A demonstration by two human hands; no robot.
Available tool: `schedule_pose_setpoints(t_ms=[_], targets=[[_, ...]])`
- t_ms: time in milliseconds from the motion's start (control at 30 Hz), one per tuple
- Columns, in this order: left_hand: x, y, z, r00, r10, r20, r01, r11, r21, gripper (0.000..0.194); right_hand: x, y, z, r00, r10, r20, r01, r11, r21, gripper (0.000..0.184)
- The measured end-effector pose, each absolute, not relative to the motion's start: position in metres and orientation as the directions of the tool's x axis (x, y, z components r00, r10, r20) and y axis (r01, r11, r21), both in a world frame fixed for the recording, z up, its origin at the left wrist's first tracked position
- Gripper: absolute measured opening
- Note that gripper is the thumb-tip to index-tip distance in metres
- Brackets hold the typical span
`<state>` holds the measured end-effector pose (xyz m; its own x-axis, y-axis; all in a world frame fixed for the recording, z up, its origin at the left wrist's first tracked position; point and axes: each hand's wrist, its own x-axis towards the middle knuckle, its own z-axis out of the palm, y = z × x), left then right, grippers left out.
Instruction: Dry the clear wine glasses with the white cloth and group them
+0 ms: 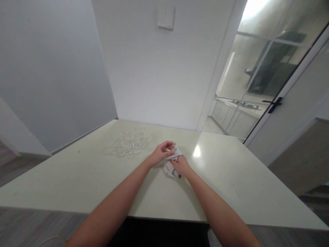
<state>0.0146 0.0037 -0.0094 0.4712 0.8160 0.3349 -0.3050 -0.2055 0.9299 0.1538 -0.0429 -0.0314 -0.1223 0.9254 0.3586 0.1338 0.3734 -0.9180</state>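
Over the middle of a pale table [77, 178], my left hand [160, 153] curls its fingers around a small clear glass [171, 147]. My right hand [181, 165] grips a crumpled white cloth [171, 166] pressed against the glass. Both hands meet just above the tabletop. A cluster of several small clear glasses [128, 144] stands on the table to the left of my hands, toward the far edge.
A white wall with a light switch [166, 16] rises behind the table. At the right, a glass door with a black handle [274, 104] opens on a kitchen counter. Grey wood floor [15, 164] shows at the left.
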Motion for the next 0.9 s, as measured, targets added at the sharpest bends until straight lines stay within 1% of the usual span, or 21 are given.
schedule_pose_setpoints(t_ms=[67,100,167,233,267,300,333,400,500,567,633,700,767,800,833,900], targets=[[0.015,0.003,-0.009,0.462,0.830,0.314,-0.262,-0.210,0.942,0.046,0.153,-0.044,-0.031,-0.166,0.930,0.328,0.065,0.342,-0.937,0.030],[0.014,0.003,-0.009,0.460,0.831,0.312,-0.254,-0.214,0.943,0.045,0.153,-0.046,-0.029,-0.196,0.940,0.280,0.002,0.286,-0.958,0.030],[0.011,0.005,-0.008,0.465,0.821,0.330,-0.263,-0.228,0.938,0.045,0.154,-0.052,-0.025,-0.265,0.953,0.145,-0.118,0.117,-0.986,0.033],[0.008,0.006,-0.007,0.473,0.810,0.346,-0.278,-0.236,0.931,0.046,0.155,-0.058,-0.021,-0.325,0.945,0.017,-0.188,-0.047,-0.981,0.036],[0.007,0.007,-0.007,0.476,0.807,0.350,-0.283,-0.236,0.930,0.048,0.155,-0.059,-0.019,-0.342,0.940,-0.019,-0.206,-0.095,-0.974,0.037],[0.006,0.007,-0.006,0.477,0.805,0.352,-0.287,-0.236,0.928,0.050,0.155,-0.060,-0.019,-0.343,0.939,-0.025,-0.218,-0.106,-0.970,0.037],[0.006,0.008,-0.006,0.471,0.807,0.356,-0.292,-0.238,0.926,0.051,0.154,-0.059,-0.019,-0.329,0.944,-0.004,-0.222,-0.082,-0.972,0.036],[0.008,0.008,-0.004,0.444,0.817,0.367,-0.304,-0.248,0.920,0.052,0.153,-0.055,-0.022,-0.259,0.960,0.108,-0.190,0.059,-0.980,0.033],[0.011,0.007,0.000,0.372,0.845,0.385,-0.316,-0.275,0.908,0.050,0.152,-0.046,-0.029,-0.142,0.941,0.307,-0.009,0.309,-0.951,0.026],[0.012,0.007,0.002,0.295,0.874,0.387,-0.306,-0.297,0.905,0.052,0.155,-0.040,-0.032,-0.092,0.917,0.388,0.097,0.396,-0.913,0.023],[0.010,0.009,0.004,0.187,0.905,0.383,-0.286,-0.323,0.902,0.052,0.160,-0.036,-0.033,-0.001,0.902,0.431,0.115,0.429,-0.896,0.023],[0.005,0.012,0.004,0.067,0.922,0.381,-0.274,-0.350,0.896,0.051,0.166,-0.034,-0.030,0.136,0.893,0.430,0.079,0.422,-0.903,0.025],[0.001,0.016,0.004,-0.020,0.926,0.377,-0.291,-0.367,0.884,0.051,0.169,-0.032,-0.026,0.268,0.888,0.373,0.020,0.382,-0.924,0.030],[0.000,0.017,0.003,-0.043,0.925,0.378,-0.309,-0.372,0.875,0.052,0.169,-0.032,-0.025,0.302,0.896,0.324,-0.030,0.349,-0.937,0.033],[-0.001,0.017,0.003,-0.050,0.924,0.380,-0.330,-0.374,0.866,0.052,0.168,-0.032,-0.025,0.302,0.917,0.260,-0.104,0.303,-0.947,0.037],[0.001,0.015,0.003,-0.013,0.916,0.401,-0.360,-0.379,0.853,0.055,0.164,-0.033,-0.027,0.190,0.976,0.102,-0.291,0.155,-0.944,0.044]])
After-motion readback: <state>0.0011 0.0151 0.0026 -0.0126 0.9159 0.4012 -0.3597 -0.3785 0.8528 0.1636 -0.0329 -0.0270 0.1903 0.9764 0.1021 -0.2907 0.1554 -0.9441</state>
